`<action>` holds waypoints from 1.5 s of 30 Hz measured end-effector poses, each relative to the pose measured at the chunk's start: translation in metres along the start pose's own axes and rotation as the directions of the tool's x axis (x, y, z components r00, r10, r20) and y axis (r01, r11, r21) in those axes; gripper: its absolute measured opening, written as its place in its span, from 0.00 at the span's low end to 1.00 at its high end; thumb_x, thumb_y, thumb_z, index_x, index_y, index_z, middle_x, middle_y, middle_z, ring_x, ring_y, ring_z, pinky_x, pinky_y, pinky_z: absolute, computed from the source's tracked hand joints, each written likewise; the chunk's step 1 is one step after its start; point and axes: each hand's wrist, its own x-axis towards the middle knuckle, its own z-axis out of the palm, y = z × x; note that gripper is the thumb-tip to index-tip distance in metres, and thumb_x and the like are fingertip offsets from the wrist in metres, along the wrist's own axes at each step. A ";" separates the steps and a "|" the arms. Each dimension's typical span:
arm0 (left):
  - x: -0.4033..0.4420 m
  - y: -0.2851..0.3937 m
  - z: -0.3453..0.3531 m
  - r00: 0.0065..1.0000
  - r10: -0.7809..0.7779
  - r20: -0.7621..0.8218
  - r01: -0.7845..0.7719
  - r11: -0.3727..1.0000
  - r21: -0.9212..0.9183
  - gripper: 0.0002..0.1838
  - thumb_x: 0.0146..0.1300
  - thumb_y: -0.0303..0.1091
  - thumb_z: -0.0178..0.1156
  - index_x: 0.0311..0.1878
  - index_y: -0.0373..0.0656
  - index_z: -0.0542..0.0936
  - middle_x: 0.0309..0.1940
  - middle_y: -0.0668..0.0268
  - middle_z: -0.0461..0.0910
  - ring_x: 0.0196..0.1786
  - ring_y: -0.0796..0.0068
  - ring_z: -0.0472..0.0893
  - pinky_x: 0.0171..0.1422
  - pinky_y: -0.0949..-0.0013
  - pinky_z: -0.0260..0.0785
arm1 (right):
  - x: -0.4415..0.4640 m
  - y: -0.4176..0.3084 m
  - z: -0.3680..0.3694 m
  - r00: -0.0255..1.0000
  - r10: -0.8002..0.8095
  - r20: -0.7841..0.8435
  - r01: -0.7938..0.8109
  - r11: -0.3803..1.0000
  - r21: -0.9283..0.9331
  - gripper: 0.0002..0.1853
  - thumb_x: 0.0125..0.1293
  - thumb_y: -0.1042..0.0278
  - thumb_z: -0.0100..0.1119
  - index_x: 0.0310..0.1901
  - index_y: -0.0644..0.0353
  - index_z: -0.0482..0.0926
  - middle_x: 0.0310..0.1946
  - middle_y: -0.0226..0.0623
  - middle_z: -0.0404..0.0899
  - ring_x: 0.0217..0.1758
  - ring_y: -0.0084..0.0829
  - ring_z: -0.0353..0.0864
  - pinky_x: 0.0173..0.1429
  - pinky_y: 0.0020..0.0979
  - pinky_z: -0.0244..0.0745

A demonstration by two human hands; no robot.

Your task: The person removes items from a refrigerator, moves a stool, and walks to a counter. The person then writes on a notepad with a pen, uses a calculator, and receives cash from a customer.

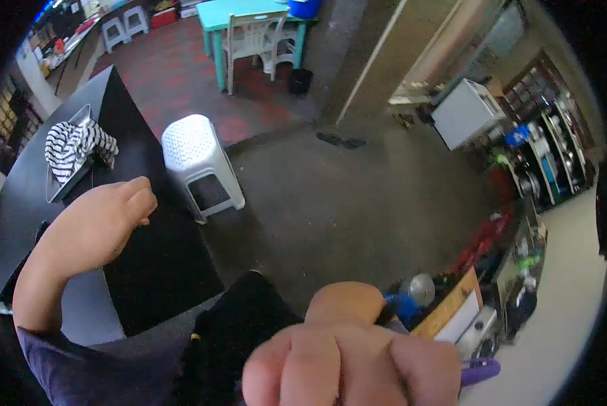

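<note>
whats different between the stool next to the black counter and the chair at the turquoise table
The stool has no back, while the chair has an openwork backrest. The stool stands beside the black counter and is nearer to the camera; the chair is farther off, at the turquoise table. Both are pale seats standing upright on the floor.

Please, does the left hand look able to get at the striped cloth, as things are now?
Probably yes. The left hand is near the cloth, which lies on the tray, and I see nothing standing between them. The fingers are curled, so the grip would likely have to open first.
</note>
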 end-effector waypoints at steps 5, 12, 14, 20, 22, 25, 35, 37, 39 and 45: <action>0.102 -0.033 -0.028 0.997 0.071 0.004 -0.070 0.961 0.269 0.06 0.58 0.25 0.52 0.38 0.34 0.70 0.36 0.53 0.72 0.39 0.51 0.77 0.44 0.55 0.70 | 0.077 0.024 -0.054 0.972 -0.127 -0.196 0.157 0.977 0.147 0.18 0.61 0.64 0.69 0.26 0.47 0.64 0.26 0.34 0.85 0.24 0.23 0.79 0.32 0.22 0.68; 0.301 -0.158 -0.067 0.984 0.168 -0.052 -0.151 0.958 0.243 0.07 0.58 0.25 0.51 0.40 0.34 0.72 0.38 0.52 0.75 0.42 0.50 0.79 0.46 0.54 0.72 | 0.261 0.038 -0.139 0.987 -0.157 -0.027 0.157 0.987 -0.019 0.10 0.66 0.63 0.61 0.30 0.53 0.72 0.35 0.35 0.85 0.37 0.29 0.83 0.38 0.29 0.73; 0.355 -0.201 -0.053 0.987 0.152 -0.056 -0.140 0.975 0.171 0.07 0.59 0.25 0.51 0.40 0.34 0.72 0.38 0.51 0.76 0.42 0.48 0.79 0.46 0.52 0.72 | 0.322 0.047 -0.223 0.873 -0.227 0.433 0.261 0.965 -0.021 0.12 0.72 0.58 0.46 0.33 0.53 0.73 0.43 0.46 0.84 0.40 0.40 0.80 0.43 0.37 0.71; 0.474 -0.319 0.068 0.988 -0.146 0.049 0.154 0.943 -0.296 0.11 0.57 0.27 0.58 0.44 0.39 0.79 0.41 0.51 0.80 0.44 0.45 0.80 0.48 0.48 0.72 | 0.464 0.060 -0.474 0.961 0.107 0.255 0.203 0.356 -0.912 0.05 0.64 0.81 0.51 0.39 0.59 0.71 0.50 0.50 0.79 0.51 0.44 0.79 0.58 0.38 0.72; 0.509 -0.351 0.150 0.950 -0.248 0.189 0.299 0.896 -0.329 0.10 0.54 0.28 0.59 0.41 0.39 0.80 0.38 0.50 0.81 0.44 0.46 0.81 0.47 0.48 0.73 | 0.494 0.062 -0.598 0.979 0.092 0.180 0.176 0.047 -0.983 0.07 0.62 0.84 0.50 0.39 0.62 0.73 0.52 0.50 0.77 0.56 0.45 0.77 0.61 0.39 0.71; 0.523 -0.373 0.264 0.897 -0.376 0.234 0.441 0.808 -0.391 0.10 0.53 0.32 0.60 0.38 0.40 0.82 0.36 0.51 0.83 0.42 0.47 0.82 0.47 0.50 0.73 | 0.482 0.034 -0.769 0.987 0.072 -0.147 -0.142 -0.071 -0.987 0.05 0.63 0.79 0.52 0.39 0.63 0.77 0.54 0.47 0.75 0.62 0.40 0.73 0.65 0.36 0.68; 0.581 -0.453 0.286 0.415 -0.906 -0.081 0.633 0.351 -0.689 0.11 0.59 0.38 0.59 0.34 0.38 0.80 0.41 0.51 0.79 0.47 0.48 0.79 0.52 0.51 0.72 | 0.654 0.170 -0.904 0.480 0.689 -0.543 -0.530 -0.266 -0.805 0.12 0.59 0.85 0.46 0.36 0.59 0.80 0.33 0.31 0.81 0.32 0.25 0.78 0.37 0.29 0.74; 0.609 -0.487 0.266 0.289 -0.957 -0.013 0.673 0.212 -0.709 0.12 0.59 0.38 0.61 0.33 0.38 0.79 0.38 0.49 0.78 0.45 0.47 0.78 0.49 0.51 0.72 | 0.730 0.256 -0.873 0.509 0.823 -0.255 -0.292 -0.114 -0.950 0.12 0.60 0.85 0.46 0.36 0.62 0.80 0.32 0.34 0.81 0.34 0.28 0.80 0.41 0.30 0.76; 0.631 -0.522 0.244 0.247 -0.961 0.124 0.713 0.093 -0.695 0.13 0.57 0.38 0.65 0.33 0.37 0.77 0.37 0.48 0.78 0.43 0.46 0.78 0.47 0.50 0.70 | 0.801 0.342 -0.841 0.496 0.865 0.067 0.074 0.035 -0.997 0.10 0.61 0.83 0.47 0.37 0.64 0.79 0.33 0.39 0.81 0.36 0.34 0.81 0.45 0.32 0.76; 0.628 -0.677 0.241 0.544 -0.820 0.179 0.607 0.237 -0.759 0.13 0.54 0.38 0.69 0.30 0.40 0.76 0.30 0.52 0.78 0.40 0.46 0.79 0.44 0.49 0.69 | 0.923 0.548 -0.775 0.496 0.859 0.125 0.144 0.060 -0.988 0.08 0.61 0.78 0.51 0.38 0.61 0.80 0.37 0.45 0.81 0.43 0.45 0.81 0.50 0.38 0.75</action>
